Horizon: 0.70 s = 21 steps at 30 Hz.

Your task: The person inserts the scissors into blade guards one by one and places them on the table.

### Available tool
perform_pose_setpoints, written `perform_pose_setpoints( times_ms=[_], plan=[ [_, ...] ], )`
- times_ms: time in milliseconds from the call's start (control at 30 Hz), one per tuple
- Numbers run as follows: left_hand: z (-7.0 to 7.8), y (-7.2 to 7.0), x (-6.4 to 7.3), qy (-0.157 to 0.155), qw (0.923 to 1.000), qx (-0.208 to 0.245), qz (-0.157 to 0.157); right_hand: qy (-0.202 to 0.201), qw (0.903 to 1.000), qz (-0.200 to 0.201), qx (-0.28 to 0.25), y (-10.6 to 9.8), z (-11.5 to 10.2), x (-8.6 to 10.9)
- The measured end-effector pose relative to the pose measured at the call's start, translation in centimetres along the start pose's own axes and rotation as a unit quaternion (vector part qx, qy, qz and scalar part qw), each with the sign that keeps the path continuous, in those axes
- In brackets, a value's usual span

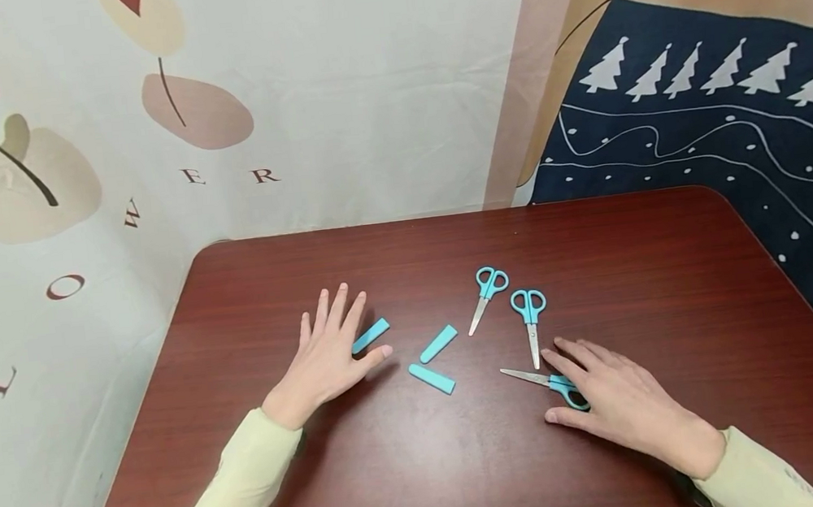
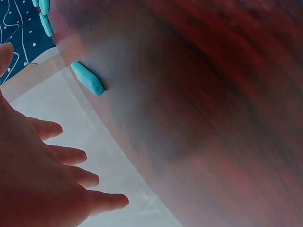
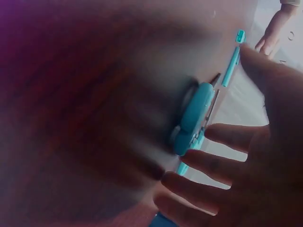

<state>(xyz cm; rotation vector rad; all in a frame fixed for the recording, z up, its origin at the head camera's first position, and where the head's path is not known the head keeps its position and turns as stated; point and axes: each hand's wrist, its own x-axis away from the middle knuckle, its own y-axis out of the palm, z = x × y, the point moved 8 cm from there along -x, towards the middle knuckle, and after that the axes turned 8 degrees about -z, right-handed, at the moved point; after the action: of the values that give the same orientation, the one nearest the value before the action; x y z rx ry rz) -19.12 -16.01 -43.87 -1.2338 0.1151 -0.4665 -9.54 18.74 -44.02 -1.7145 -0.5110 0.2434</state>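
The nearest scissors [image 1: 559, 384] lie on the table [image 1: 429, 488], handles just by the right hand [image 1: 626, 395] — its fingers spread wide, gripping nothing. The left hand [image 1: 325, 365], also splayed, hovers over a turquoise cap [image 1: 372, 334]. Reaching, I'd judge — the next move seems to want fingers curling round handle and cap.

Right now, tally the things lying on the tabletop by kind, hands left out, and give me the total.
Scissors with turquoise handles: 3
Slim turquoise covers: 3
Total: 6
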Motion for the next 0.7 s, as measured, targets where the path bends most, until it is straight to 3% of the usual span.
perform_pose_setpoints(
  times_ms=[233, 400, 700],
  plan=[
    [-0.1, 0.2, -0.2, -0.005, 0.9999, 0.007, -0.010, -0.044, 0.9965, 0.070, 0.018, -0.8, -0.5, 0.2],
    [-0.3, 0.5, -0.4, -0.009, 0.9993, 0.005, -0.035, -0.073, 0.9944, 0.076, 0.009, -0.9, -0.8, 0.1],
    [0.2, 0.7, -1.0, 0.017, 0.9989, -0.014, -0.041, -0.076, 0.9931, 0.089, 0.008, -1.3, -0.7, 0.3]
  ],
)
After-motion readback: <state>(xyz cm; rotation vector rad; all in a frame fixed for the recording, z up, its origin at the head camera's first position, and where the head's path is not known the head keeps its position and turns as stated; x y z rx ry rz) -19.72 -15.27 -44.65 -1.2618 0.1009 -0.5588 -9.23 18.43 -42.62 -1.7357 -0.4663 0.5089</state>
